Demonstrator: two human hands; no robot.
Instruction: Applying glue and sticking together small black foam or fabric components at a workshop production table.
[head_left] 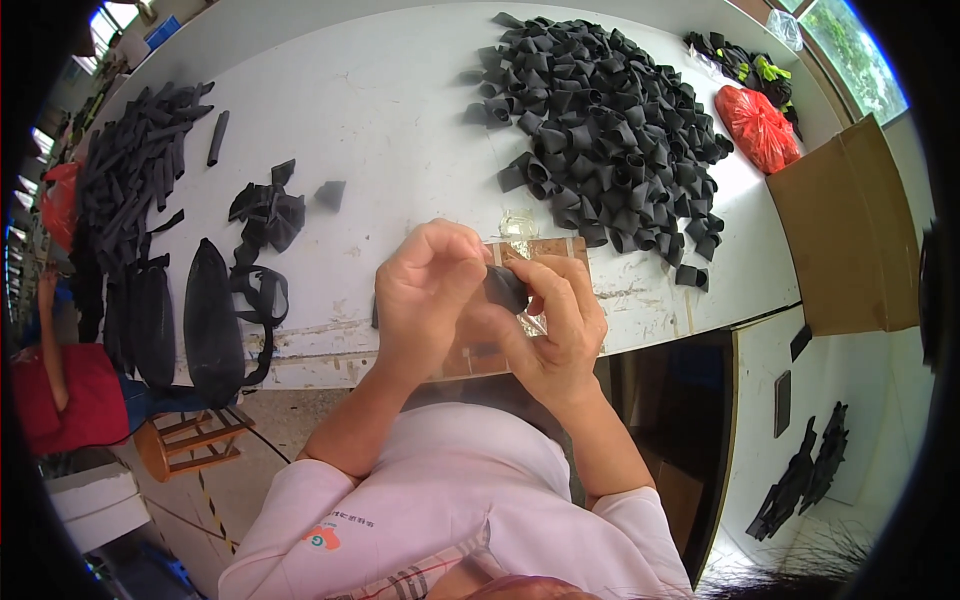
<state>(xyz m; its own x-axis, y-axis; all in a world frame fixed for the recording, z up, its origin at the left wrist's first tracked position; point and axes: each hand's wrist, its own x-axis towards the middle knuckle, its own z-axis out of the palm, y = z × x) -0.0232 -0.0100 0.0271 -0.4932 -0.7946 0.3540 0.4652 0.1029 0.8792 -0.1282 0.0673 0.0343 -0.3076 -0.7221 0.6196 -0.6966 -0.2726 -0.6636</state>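
A small black piece (508, 288) is held above a brown board (574, 252) at the near edge of the white table (400, 120). By the right grip (555, 325), set at about four o'clock from the piece, it is clamped between thumb and fingers. The left grip (428, 290) is placed at nine o'clock with thumb and fingertips brought close to the piece; whether it is actually pinched there cannot be told, since the contact is hidden.

From its curled, matt look, a light, soft and bendable material is suggested, perhaps fabric or thin foam, with some spring to it. Little weight should be felt, and breakage is hardly to be feared; creasing or flattening under a hard squeeze is the likelier fault. Slipping is not much expected on so dull a surface, though a small edge could easily be lost from the fingers. The piece is best taken by opposite edges, thumb against forefinger, so that its curve is left uncrushed.

At one o'clock from it, a large heap of black loops (610, 130) is spread, by whose open, rounded ends the same springiness is hinted. Toward ten o'clock, loose black scraps (272, 212) are seen, and farther out a stack of narrow black rolls (140, 160) is piled.
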